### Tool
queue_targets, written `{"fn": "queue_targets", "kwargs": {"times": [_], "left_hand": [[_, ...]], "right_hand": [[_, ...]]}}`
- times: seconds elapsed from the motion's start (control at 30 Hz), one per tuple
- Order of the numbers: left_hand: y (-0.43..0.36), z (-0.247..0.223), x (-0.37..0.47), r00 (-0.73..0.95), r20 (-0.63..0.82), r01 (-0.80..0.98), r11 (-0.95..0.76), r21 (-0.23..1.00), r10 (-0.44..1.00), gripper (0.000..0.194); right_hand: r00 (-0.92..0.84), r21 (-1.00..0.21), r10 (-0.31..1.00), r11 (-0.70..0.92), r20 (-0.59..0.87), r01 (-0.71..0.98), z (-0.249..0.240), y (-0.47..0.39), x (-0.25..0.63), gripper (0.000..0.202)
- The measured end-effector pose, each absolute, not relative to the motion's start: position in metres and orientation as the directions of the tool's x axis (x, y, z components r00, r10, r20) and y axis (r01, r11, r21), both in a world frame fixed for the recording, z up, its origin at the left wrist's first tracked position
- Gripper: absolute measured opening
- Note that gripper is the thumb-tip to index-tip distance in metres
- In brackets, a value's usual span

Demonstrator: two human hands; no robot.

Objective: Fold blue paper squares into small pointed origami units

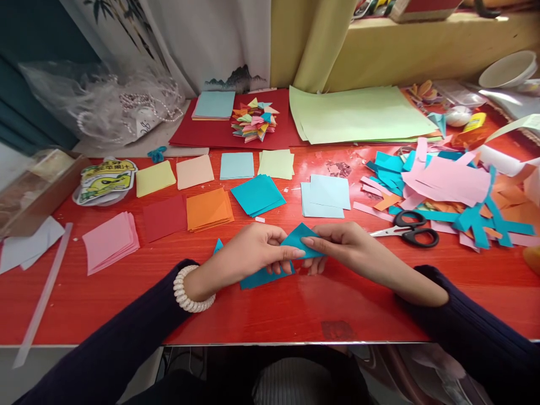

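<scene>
Between my two hands is a blue paper folded into a triangle (302, 239), its point facing away from me. My left hand (259, 247) pinches its left side, thumb on top and fingers beneath. On the right side, my right hand (337, 243) grips the same paper with thumb and fingers. Below my left hand lies another blue paper (264, 277) on the table, partly covered. A small blue paper tip (218, 245) shows behind my left wrist. Just beyond the hands are a stack of blue squares (258, 195) and some pale blue squares (325, 196).
Black-handled scissors (415, 229) lie right of my hands, beside a heap of paper scraps (447, 180). Pink squares (110, 242), red paper (164, 217) and orange squares (208, 208) lie to the left. A folded multicolour paper ring (255, 121) stands at the back. A clear ruler (44, 295) overhangs the front edge.
</scene>
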State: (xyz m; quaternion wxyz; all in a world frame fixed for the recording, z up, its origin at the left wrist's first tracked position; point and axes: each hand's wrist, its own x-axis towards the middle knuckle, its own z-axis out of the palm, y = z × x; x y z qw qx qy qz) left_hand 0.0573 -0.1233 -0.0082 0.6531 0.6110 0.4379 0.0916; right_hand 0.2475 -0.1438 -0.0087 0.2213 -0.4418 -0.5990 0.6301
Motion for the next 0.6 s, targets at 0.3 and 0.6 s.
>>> {"fn": "queue_targets", "kwargs": {"times": [0.3,0.6], "left_hand": [[-0.124,-0.003,0.057,0.48,-0.34,0.306,0.209,0.929,0.809,0.025],[-0.136,-0.007,0.065,0.431,-0.279,0.195,0.213,0.957,0.858,0.027]], "right_hand": [[-0.407,-0.956,0.879,-0.291,-0.248,-0.046,-0.012,-0.141,0.246,0.03],[-0.422,-0.931,0.844,-0.366,-0.331,-0.003,-0.025,-0.157,0.222,0.051]]}}
